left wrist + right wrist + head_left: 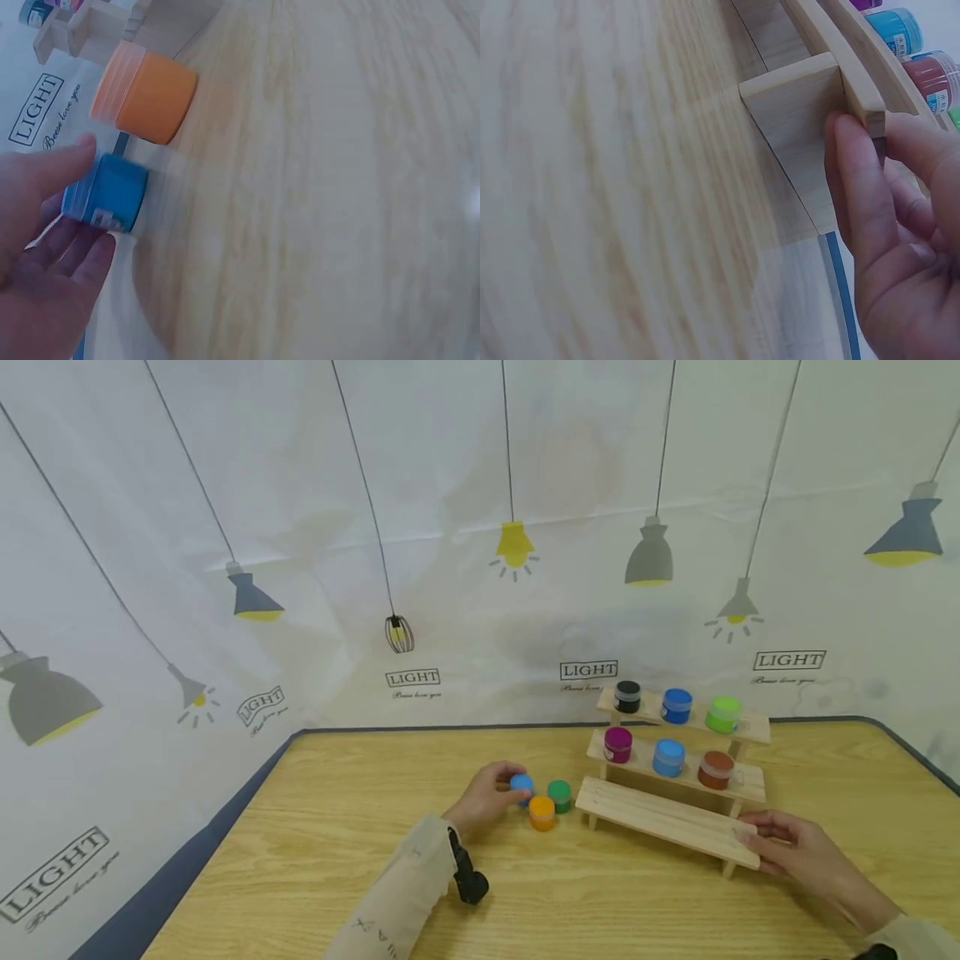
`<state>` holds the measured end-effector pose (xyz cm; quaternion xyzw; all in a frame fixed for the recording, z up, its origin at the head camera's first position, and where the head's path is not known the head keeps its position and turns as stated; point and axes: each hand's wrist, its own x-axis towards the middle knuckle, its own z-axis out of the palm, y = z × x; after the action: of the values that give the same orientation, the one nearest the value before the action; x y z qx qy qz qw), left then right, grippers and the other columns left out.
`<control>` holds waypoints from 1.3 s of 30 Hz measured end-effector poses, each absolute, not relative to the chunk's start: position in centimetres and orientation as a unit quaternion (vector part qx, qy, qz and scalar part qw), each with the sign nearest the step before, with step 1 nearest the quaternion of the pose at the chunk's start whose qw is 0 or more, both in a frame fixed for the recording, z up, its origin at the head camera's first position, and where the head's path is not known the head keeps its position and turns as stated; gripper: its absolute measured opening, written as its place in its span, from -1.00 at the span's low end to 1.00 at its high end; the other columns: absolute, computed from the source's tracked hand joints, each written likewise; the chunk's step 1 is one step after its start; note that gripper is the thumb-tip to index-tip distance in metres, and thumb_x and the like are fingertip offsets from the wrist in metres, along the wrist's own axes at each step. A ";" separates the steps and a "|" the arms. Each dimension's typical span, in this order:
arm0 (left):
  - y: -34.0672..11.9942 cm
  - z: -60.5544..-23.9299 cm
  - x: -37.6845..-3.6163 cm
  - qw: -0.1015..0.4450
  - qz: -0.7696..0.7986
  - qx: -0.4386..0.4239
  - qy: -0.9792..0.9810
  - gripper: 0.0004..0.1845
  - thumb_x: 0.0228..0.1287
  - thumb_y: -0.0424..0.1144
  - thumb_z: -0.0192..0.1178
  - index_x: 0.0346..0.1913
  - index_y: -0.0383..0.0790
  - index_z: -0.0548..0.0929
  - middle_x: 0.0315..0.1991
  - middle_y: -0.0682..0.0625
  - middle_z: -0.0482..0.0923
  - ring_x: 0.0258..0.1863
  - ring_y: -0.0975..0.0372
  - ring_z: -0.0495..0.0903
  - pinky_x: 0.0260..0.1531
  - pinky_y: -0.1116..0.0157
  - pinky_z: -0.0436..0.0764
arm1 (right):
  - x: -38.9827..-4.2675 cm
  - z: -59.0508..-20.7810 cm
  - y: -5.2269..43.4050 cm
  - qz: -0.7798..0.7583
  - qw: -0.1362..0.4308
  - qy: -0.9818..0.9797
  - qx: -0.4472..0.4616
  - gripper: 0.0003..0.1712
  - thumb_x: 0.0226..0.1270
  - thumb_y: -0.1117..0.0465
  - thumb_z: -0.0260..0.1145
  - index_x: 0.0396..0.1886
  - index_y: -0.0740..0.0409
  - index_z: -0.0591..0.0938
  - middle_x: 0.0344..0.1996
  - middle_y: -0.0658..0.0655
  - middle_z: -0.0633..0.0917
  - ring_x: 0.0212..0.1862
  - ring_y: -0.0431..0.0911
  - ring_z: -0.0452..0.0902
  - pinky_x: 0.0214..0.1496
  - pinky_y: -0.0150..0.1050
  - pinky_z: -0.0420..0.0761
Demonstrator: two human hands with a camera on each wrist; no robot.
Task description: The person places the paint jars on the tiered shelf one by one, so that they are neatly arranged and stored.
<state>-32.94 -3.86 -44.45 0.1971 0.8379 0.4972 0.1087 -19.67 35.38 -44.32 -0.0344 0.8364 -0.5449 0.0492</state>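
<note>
Both sleeved forearms enter from the near edge of the wooden surface. Largest on it is the three-tier wooden rack, stepped so every jar stays visible. Its top tier carries a black jar, a dark blue jar and a lime green jar; the middle tier carries a magenta jar, a light blue jar and a brown jar; the bottom tier carries nothing. The right hand grips the near end of the bottom tier, fingers curled around the board edge, apparently to steady the rack. The left hand pinches a small blue jar between thumb and fingers, just left of the rack. An orange jar and a green jar stand on the surface just beside it.
</note>
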 end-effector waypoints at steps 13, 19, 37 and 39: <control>-6.0 -44.5 -32.3 0.075 0.497 0.180 0.846 -0.61 0.07 -0.17 0.30 -0.08 -0.30 0.51 -0.17 -0.07 0.49 -0.19 0.15 0.48 -0.12 0.21 0.49 | -19.5 -44.2 35.4 -0.547 0.053 0.834 -0.043 -0.48 0.37 0.22 0.06 0.05 0.66 0.29 -0.24 0.06 0.57 -0.30 -0.32 0.52 -0.32 -0.30 0.59; -6.4 -44.4 -32.1 0.072 0.491 0.197 0.846 -0.56 0.10 -0.19 0.27 0.03 -0.30 0.48 -0.19 -0.07 0.46 -0.19 0.15 0.46 -0.12 0.21 0.47 | -19.5 -44.2 35.4 -0.547 0.052 0.835 -0.030 -0.47 0.36 0.21 0.07 0.06 0.66 0.28 -0.22 0.09 0.58 -0.30 -0.32 0.52 -0.31 -0.29 0.60; -6.3 -44.6 -31.6 0.063 0.527 0.196 0.824 -0.54 0.06 -0.37 0.28 0.05 -0.43 0.45 -0.11 -0.17 0.47 -0.15 0.05 0.50 -0.12 0.19 0.51 | -19.8 -44.2 35.7 -0.552 0.054 0.830 -0.054 -0.58 0.36 0.22 0.07 -0.01 0.54 0.41 -0.32 0.00 0.56 -0.32 -0.30 0.52 -0.36 -0.30 0.59; -6.3 -44.5 -31.6 0.062 0.528 0.193 0.825 -0.55 0.07 -0.37 0.28 0.04 -0.43 0.45 -0.12 -0.17 0.48 -0.15 0.07 0.51 -0.13 0.20 0.51 | -19.8 -44.1 35.7 -0.556 0.053 0.827 -0.055 -0.65 0.36 0.22 0.08 -0.03 0.45 0.45 -0.32 -0.01 0.57 -0.32 -0.30 0.53 -0.35 -0.30 0.59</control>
<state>-31.57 -6.28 -44.52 0.1934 0.8246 0.5280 0.0624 -19.77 35.68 -44.11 -0.0551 0.8274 -0.5564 0.0534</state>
